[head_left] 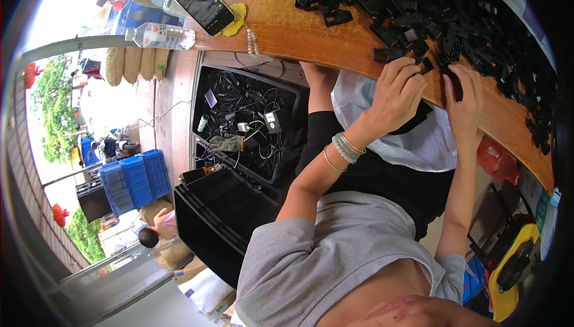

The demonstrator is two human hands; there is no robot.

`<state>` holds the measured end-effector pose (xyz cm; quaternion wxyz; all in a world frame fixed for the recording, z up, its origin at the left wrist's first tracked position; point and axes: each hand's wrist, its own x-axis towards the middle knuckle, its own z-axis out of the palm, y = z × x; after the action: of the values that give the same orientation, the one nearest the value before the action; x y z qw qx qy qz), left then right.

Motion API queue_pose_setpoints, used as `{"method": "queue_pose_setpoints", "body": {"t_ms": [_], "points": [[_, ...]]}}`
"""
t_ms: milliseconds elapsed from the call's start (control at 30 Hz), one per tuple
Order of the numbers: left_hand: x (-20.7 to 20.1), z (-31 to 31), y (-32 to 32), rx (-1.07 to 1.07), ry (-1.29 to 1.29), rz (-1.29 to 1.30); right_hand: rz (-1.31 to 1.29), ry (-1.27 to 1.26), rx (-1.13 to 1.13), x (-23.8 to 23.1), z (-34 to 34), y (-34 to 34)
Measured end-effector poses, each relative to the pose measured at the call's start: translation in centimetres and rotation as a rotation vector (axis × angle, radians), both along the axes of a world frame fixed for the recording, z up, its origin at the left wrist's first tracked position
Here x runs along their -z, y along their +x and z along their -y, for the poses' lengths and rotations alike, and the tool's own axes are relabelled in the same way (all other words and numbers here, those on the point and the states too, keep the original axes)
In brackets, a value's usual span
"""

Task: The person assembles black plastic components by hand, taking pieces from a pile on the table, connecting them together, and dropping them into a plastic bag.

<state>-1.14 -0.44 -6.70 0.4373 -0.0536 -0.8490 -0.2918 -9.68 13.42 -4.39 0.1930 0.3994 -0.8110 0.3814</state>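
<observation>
Both hands at the near edge of the worktop (269, 4), close to each other, not touching. Left hand (399, 90) looks pinched on a small black piece (425, 65) by its fingertips, probably because the part is too little for a full grip. Right hand (466, 102) has its fingertips at the black parts just beside it; can't tell if it grips one. Heap of black parts (457, 25) spreads over the worktop right in front, likely to keep everything within short reach. White bag (412, 150) hangs below the edge over the lap, maybe to catch pieces. Phone (202, 2) lies off to the left, seemingly out of the way. Piece itself: black, blocky, plastic-looking; fine detail too small to read, partly hidden by fingers.
</observation>
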Motion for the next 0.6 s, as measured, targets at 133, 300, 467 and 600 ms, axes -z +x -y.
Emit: {"method": "queue_pose_setpoints", "body": {"t_ms": [133, 300, 467, 600], "points": [[0.0, -0.1, -0.4, -0.017, 0.053, -0.015, 0.009, 0.003, 0.024, 0.0, -0.1, 0.0], [-0.8, -0.5, 0.0, -0.157, 0.094, -0.001, 0.027, -0.011, 0.055, -0.2, 0.0, 0.1], [-0.5, -0.4, -0.2, -0.212, 0.018, 0.148, 0.035, -0.018, 0.075, 0.1, -0.1, 0.1], [-0.2, -1.0, -0.6, -0.178, 0.038, 0.141, 0.025, 0.033, 0.163, 0.0, -1.1, 0.1]]}}
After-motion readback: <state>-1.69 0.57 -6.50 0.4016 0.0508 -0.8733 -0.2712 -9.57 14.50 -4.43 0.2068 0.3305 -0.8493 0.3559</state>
